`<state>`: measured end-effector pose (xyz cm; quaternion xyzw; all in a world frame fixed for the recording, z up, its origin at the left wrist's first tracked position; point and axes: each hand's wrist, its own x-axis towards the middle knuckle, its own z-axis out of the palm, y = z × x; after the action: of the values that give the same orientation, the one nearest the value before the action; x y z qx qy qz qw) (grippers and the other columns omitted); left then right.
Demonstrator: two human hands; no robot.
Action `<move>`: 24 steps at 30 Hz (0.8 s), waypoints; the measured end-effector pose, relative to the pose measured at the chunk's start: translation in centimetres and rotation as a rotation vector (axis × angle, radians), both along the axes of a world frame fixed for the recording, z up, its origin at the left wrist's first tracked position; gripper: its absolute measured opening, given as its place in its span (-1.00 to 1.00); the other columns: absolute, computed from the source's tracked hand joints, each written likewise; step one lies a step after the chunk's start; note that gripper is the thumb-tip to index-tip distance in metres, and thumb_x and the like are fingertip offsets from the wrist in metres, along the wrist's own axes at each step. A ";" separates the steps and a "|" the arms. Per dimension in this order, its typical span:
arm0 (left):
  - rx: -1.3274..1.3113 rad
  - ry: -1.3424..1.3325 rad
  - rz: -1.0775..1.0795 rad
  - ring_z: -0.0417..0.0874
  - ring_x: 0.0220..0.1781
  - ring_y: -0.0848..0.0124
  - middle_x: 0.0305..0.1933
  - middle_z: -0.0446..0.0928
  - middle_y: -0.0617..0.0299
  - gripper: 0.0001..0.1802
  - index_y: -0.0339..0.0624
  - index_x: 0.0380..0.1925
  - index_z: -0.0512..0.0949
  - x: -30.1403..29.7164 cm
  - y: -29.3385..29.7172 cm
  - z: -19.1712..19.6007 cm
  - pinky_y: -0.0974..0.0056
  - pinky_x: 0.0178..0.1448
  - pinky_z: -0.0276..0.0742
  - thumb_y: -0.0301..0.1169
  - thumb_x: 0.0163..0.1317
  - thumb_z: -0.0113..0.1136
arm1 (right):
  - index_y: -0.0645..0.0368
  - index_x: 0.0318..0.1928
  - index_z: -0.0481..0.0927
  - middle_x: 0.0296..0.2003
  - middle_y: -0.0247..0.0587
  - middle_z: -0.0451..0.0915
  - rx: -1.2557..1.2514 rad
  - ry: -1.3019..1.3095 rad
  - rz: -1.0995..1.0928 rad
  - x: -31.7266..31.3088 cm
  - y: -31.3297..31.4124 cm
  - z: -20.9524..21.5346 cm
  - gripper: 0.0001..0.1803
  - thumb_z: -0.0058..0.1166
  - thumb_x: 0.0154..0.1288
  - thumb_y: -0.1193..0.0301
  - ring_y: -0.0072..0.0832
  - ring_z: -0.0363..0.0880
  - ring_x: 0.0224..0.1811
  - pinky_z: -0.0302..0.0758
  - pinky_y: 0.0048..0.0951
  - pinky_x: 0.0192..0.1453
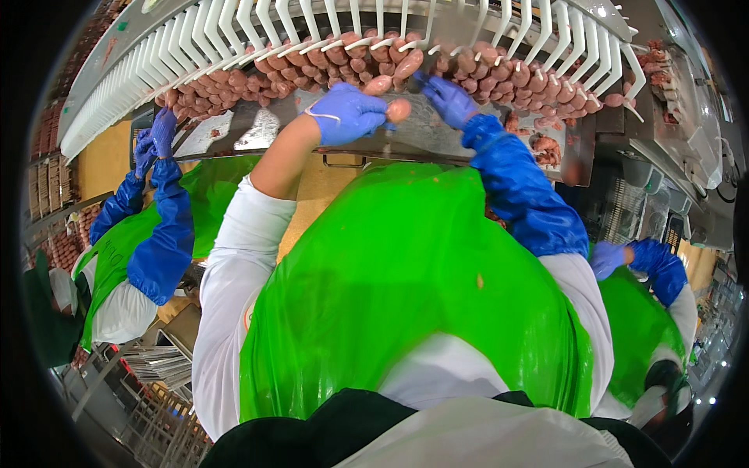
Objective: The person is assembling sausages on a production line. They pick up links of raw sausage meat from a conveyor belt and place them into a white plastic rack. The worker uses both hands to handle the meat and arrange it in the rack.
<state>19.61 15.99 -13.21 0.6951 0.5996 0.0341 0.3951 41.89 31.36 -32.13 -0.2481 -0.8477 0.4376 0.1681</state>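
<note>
Centrally near the top, the left hand closes on a sausage link; the right hand, apart, is too blurred to tell its grip. White hooks crowded with sausages hem both in.

The violet-gloved right hand is blurred at its fingertips; the violet-gloved left hand partly hides plump pink sausage links; the top edge crops angled white hooks.
</note>
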 end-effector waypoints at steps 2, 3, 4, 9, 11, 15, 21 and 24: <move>0.117 0.302 -0.105 0.61 -0.14 0.16 -0.23 0.68 0.19 -0.65 0.07 -0.27 0.68 0.2 0.1 -0.9 0.09 0.11 0.40 -0.10 0.33 -0.10 | 0.22 0.17 0.49 0.04 0.00 0.58 0.101 0.106 -0.022 -3.9 0.9 -3.2 -0.64 -0.08 0.46 0.34 -0.22 0.55 0.10 0.43 -0.30 0.23; 0.188 0.453 -0.189 0.61 -0.17 0.19 -0.26 0.67 0.18 -0.66 0.10 -0.31 0.67 0.4 0.9 -1.2 0.10 0.11 0.37 -0.13 0.32 -0.10 | 0.23 0.18 0.48 0.06 -0.02 0.58 0.057 0.051 -0.008 -4.8 2.7 -7.5 -0.63 -0.08 0.46 0.35 -0.25 0.53 0.12 0.41 -0.32 0.26; 0.120 0.520 -0.194 0.62 -0.14 0.19 -0.24 0.67 0.18 -0.67 0.09 -0.30 0.66 0.3 1.9 -1.9 0.09 0.14 0.35 -0.13 0.32 -0.11 | 0.24 0.19 0.47 0.07 -0.04 0.57 0.010 -0.005 0.009 -5.3 3.8 -9.9 -0.62 -0.08 0.45 0.35 -0.28 0.52 0.13 0.39 -0.34 0.28; 0.107 0.536 -0.076 0.62 -0.01 0.10 -0.10 0.66 0.14 -0.65 -0.02 -0.23 0.63 -1.6 1.9 -6.0 0.07 0.22 0.34 -0.10 0.29 -0.06 | 0.21 0.20 0.47 0.07 -0.06 0.59 -0.376 -0.067 0.245 -5.9 -1.8 -0.1 -0.55 0.00 0.40 0.25 -0.27 0.53 0.13 0.41 -0.30 0.26; 0.065 0.436 -0.032 0.61 0.03 0.07 -0.05 0.64 0.09 -0.59 -0.09 -0.18 0.61 -0.5 2.9 -5.1 0.06 0.20 0.38 -0.03 0.26 -0.01 | 0.21 0.15 0.50 0.00 -0.05 0.62 -0.168 0.114 0.269 -6.1 -3.4 3.4 -0.55 0.00 0.40 0.19 -0.27 0.59 0.04 0.47 -0.30 0.19; -0.048 0.389 0.032 0.59 0.06 0.02 -0.01 0.60 -0.04 -0.42 -0.19 -0.10 0.54 1.1 3.4 -1.1 0.05 0.20 0.42 0.11 0.19 0.07 | 0.27 -0.03 0.56 -0.21 0.00 0.67 -0.201 -0.413 0.398 -3.5 -0.6 6.9 -0.55 -0.10 0.42 0.10 -0.12 0.65 -0.25 0.56 -0.18 -0.03; 0.119 0.343 -0.174 0.62 -0.04 0.04 -0.01 0.60 0.07 -0.54 -0.11 -0.07 0.52 1.1 1.1 -5.0 0.05 0.12 0.52 0.02 0.29 0.01 | 0.25 0.12 0.52 0.07 -0.03 0.56 -0.775 0.483 0.336 -4.7 -4.6 1.1 -0.57 -0.13 0.46 0.20 -0.23 0.56 0.08 0.45 -0.23 0.22; 0.084 0.527 -0.166 0.62 0.07 0.08 0.12 0.56 0.12 -0.60 0.00 0.03 0.54 1.7 1.5 -3.3 0.06 0.17 0.53 -0.11 0.33 -0.10 | 0.31 0.15 0.47 0.12 -0.02 0.52 -1.894 0.791 0.001 -5.2 -6.1 7.4 -0.50 -0.01 0.37 0.18 -0.19 0.52 0.14 0.39 -0.11 0.30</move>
<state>21.26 17.49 -16.53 0.7425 0.6209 -0.1555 0.1976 36.67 25.24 -24.74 -0.1166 -0.0383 0.9777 0.1706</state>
